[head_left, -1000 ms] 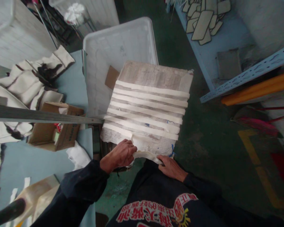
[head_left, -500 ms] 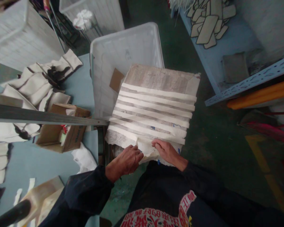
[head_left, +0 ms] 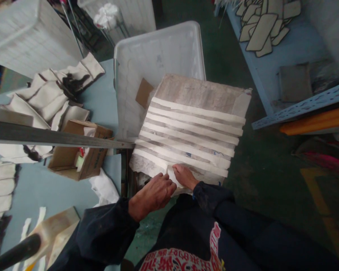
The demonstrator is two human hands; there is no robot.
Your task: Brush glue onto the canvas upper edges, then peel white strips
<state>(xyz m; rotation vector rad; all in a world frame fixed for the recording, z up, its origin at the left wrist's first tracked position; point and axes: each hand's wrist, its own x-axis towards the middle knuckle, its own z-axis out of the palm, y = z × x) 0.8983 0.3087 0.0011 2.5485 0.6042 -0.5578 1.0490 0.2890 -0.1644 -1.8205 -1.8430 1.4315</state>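
Note:
A worn, greyish board [head_left: 197, 88] lies tilted in front of me, with several cream strips [head_left: 192, 125] laid across it in rows. Near the board's lower edge, my left hand [head_left: 155, 194] is closed in a pinch on a piece of white material [head_left: 172, 176]. Close beside it on the right, my right hand [head_left: 185, 176] is also closed, its fingertips on the same white material. The ends of the fingers are partly hidden, and the piece's far edges cannot be made out.
Behind the board stands a white plastic bin [head_left: 158, 52]. On the left table [head_left: 101, 90] are a cardboard box [head_left: 93, 162], cream fabric pieces [head_left: 45, 101] and a metal bar [head_left: 59, 138]. A blue shelf [head_left: 299, 41] at the right holds several dark-edged pads [head_left: 261, 32].
My right hand has moved left, closer to my left hand. The view has shifted slightly, so the board and bin appear further right.

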